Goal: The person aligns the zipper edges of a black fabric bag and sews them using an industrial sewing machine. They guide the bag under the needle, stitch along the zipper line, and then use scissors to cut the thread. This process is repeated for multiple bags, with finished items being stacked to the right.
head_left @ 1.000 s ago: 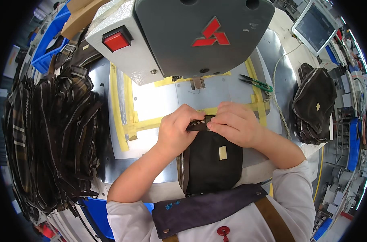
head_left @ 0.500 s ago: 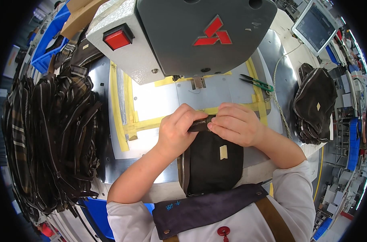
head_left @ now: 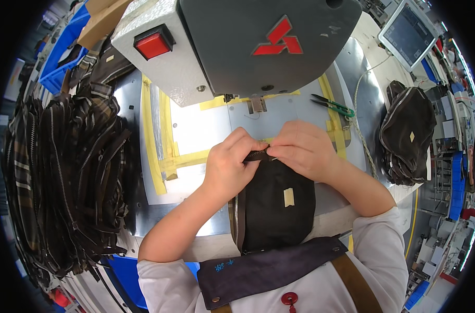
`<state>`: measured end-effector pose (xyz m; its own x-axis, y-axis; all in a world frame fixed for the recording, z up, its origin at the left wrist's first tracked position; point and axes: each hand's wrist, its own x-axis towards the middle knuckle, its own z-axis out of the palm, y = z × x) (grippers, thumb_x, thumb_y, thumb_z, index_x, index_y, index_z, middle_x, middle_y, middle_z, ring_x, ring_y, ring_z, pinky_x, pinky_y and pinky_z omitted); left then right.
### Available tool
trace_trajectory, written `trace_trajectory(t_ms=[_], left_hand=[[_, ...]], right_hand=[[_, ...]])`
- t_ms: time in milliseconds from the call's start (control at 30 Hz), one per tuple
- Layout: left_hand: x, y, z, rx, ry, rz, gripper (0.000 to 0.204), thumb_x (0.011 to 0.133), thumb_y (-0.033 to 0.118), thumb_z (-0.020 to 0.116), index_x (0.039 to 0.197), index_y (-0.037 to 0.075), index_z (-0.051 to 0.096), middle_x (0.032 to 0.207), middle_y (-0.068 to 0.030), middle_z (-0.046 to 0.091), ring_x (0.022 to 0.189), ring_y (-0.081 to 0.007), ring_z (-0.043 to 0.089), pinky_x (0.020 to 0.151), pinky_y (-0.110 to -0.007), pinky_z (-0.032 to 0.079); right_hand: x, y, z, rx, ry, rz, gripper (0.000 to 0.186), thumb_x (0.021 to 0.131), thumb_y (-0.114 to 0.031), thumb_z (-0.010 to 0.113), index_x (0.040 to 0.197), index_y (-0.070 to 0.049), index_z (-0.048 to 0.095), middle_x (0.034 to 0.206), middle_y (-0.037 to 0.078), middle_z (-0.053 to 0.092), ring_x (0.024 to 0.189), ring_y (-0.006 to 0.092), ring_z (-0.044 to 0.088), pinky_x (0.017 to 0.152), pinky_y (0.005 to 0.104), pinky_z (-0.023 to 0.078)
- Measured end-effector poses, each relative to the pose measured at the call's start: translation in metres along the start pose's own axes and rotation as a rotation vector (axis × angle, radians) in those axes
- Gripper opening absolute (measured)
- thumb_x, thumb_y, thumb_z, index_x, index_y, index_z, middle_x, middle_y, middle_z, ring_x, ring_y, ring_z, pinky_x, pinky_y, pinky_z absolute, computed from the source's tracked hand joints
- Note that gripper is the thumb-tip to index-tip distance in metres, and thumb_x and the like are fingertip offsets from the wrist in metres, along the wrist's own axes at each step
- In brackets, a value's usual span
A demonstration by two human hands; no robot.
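A black fabric piece [head_left: 276, 219] with a metal zipper along its left side lies in front of me, over the table's near edge. A small cream tag [head_left: 289, 197] sits on it. My left hand [head_left: 232, 159] pinches the far end of its zipper [head_left: 256, 156] between thumb and fingers. Close beside it, my right hand [head_left: 305, 151] is closed at the same end, fingertips pressed together near the zipper's tip. A small pale bit shows at those fingertips, too small to name. Both hands rest just below the sewing machine's head [head_left: 269, 47].
At left hangs a thick pile of dark zippered pieces [head_left: 65, 182]. Green-handled thread snips [head_left: 334, 106] lie on the taped plate. A stack of black pieces [head_left: 408, 133] sits at right, below a screen [head_left: 408, 34]. A blue bin [head_left: 63, 57] stands far left.
My right hand has shifted slightly, its fingers rising and pinching closer to the zipper's end. My left hand stays on the zipper, its fingers slightly higher.
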<state>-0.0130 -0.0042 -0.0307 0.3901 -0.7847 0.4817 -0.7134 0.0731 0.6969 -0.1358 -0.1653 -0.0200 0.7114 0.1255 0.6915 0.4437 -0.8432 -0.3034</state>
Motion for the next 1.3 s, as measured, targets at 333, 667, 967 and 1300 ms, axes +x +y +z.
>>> trace_trajectory(t_ms=[333,667,967,1300], left_hand=[[0.013,-0.006,-0.010,-0.303,-0.318,-0.515,0.016,0.078,0.010,0.075,0.078,0.000,0.062,0.067,-0.0055,0.058,0.059,-0.0121,0.052,0.057,-0.028,0.043],[0.017,-0.004,-0.011,-0.326,-0.377,-0.670,0.022,0.079,0.016,0.076,0.077,0.000,0.061,0.060,-0.0004,0.053,0.059,-0.0069,0.046,0.055,-0.025,0.040],[0.018,-0.009,-0.017,-0.366,-0.483,-0.566,0.022,0.080,0.017,0.079,0.079,0.001,0.063,0.065,0.0020,0.056,0.063,-0.0056,0.047,0.058,-0.023,0.041],[0.011,-0.003,-0.010,-0.460,-0.367,-0.609,0.016,0.081,0.012,0.072,0.076,0.001,0.060,0.066,0.0021,0.054,0.064,-0.0050,0.047,0.058,-0.023,0.040]], right_hand=[[0.001,-0.001,0.001,0.357,-0.188,0.756,0.014,0.083,-0.012,0.072,0.091,-0.001,0.069,0.082,0.011,0.066,0.072,0.0212,0.062,0.067,0.0310,0.049],[0.003,0.002,0.000,0.551,-0.243,0.908,0.013,0.086,-0.010,0.071,0.089,0.001,0.065,0.083,0.004,0.064,0.075,0.0082,0.059,0.068,0.0253,0.047],[0.000,0.012,-0.006,0.827,-0.295,0.936,0.011,0.085,-0.008,0.071,0.089,0.000,0.066,0.084,0.002,0.062,0.078,0.0075,0.057,0.071,0.0243,0.046],[0.002,0.004,-0.008,0.596,-0.324,0.921,0.012,0.086,-0.009,0.070,0.091,0.001,0.066,0.086,0.003,0.065,0.081,0.0073,0.060,0.073,0.0253,0.049]])
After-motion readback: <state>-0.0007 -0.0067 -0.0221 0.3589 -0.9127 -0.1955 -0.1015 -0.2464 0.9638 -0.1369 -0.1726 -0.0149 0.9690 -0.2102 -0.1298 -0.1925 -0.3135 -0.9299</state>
